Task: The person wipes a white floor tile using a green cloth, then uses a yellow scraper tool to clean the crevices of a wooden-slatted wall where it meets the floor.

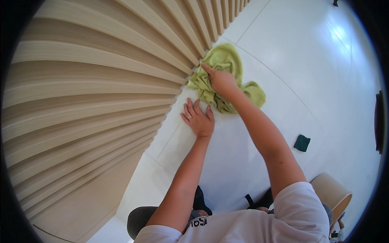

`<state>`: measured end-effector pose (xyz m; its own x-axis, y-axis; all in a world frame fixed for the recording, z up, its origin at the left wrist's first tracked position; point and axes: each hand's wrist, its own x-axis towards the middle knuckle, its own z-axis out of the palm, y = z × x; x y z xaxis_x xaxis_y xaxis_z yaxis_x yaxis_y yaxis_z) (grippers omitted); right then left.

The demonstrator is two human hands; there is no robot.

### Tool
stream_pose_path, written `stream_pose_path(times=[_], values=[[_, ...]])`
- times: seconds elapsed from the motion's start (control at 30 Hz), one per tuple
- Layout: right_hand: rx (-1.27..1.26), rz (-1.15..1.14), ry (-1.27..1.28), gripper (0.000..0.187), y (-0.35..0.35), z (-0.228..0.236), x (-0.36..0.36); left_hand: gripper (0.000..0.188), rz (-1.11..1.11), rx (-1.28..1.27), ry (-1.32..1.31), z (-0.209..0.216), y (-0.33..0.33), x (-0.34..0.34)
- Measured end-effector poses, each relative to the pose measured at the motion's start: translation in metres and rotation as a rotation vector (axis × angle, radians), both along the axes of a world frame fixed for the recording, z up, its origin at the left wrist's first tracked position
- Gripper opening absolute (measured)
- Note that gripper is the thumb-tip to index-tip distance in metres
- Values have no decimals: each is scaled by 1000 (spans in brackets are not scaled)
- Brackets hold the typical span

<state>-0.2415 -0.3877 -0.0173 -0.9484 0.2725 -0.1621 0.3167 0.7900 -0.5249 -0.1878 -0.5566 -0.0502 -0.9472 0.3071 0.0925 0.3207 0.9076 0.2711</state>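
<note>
A person leans over a pale tiled floor (247,150), seen from above; a crumpled yellow-green cloth (231,56) lies on it, its upper left edge against the foot of a ribbed panel of light wood slats (101,81).

The likeliest trouble is at that foot; the cloth is bunched, so a loose fold could snag on a slat's end, and the extended fingertip could knock or scrape there if it slips off the fabric; the narrow recesses between slats may be missed, since the wad looks too thick to enter them; the left palm could also slide, should the smooth, shiny tile be damp (whether it is wet, I cannot tell).

The hands are apart; the right hand (223,83) bears down on the cloth, its index finger stretched toward the slats and the other fingers bent under, though whether they grip or merely press is hidden; its forearm reaches up and leftward, nearly straight. The left hand (199,121) rests palm down on bare tile just below the cloth, fingers spread, holding nothing, a ring (189,117) on one finger; a dark green pad (302,143) lies well apart, to the right.
</note>
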Motion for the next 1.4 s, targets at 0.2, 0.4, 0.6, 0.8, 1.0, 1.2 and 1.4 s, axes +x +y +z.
stream_pose_path(times=[0.2,0.4,0.6,0.8,1.0,1.2,1.4], values=[[-23,4,-54,52,2,8,4,53,0,0,-18,2,2,0],[58,-15,-47,55,-8,4,3,54,-6,5,-7,1,3,0],[20,84,-57,61,-20,11,18,55,-14,17,-40,7,1,3],[64,-23,-30,62,-30,8,8,57,-16,1,-34,5,3,1],[27,-67,-9,63,-36,4,13,57,-5,-16,-61,9,-3,2],[107,-84,-72,64,-42,8,-11,58,-18,17,-35,4,2,3],[7,-172,-51,66,-51,5,6,59,-11,-13,-79,9,-1,0]])
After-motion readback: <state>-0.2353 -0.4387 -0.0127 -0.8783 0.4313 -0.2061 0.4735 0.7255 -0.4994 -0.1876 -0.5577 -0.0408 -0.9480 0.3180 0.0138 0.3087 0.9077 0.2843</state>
